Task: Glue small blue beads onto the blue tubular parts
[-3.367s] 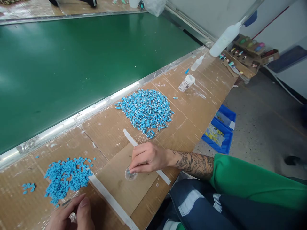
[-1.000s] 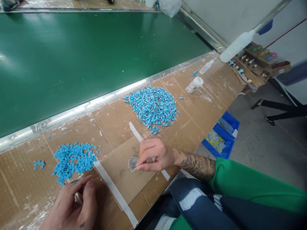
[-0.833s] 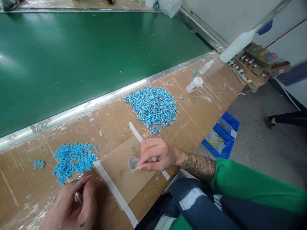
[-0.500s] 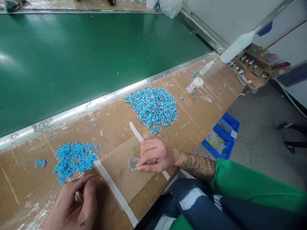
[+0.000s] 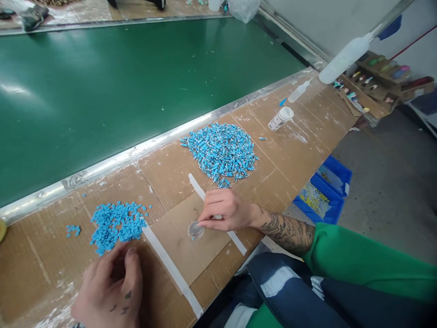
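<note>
My left hand (image 5: 112, 284) is at the near edge of a pile of small blue rings (image 5: 118, 223). Its fingers curl toward the thumb, and whatever they may hold is hidden. Over the brown board, my right hand (image 5: 220, 210) is pinched closed beside a small clear round dish (image 5: 195, 230). A thin stick showed in this pinch earlier; the fingers hide it now. There is a bit of blue at the dish's near rim. Beyond my right hand lies a large heap of small blue pieces with pale and dark ends (image 5: 221, 152).
White tape strips (image 5: 172, 266) run along the board's sides. A white tub (image 5: 281, 118) and a clear bottle (image 5: 299, 92) stand farther right. Behind the metal rail lies a green belt (image 5: 102, 100). Blue bins (image 5: 336, 205) sit below the table's right edge.
My view has shifted slightly. My right hand has lifted a little off the dish's near rim, and the stick's tip no longer shows. My left hand's fingertips have moved closer to the rings.
</note>
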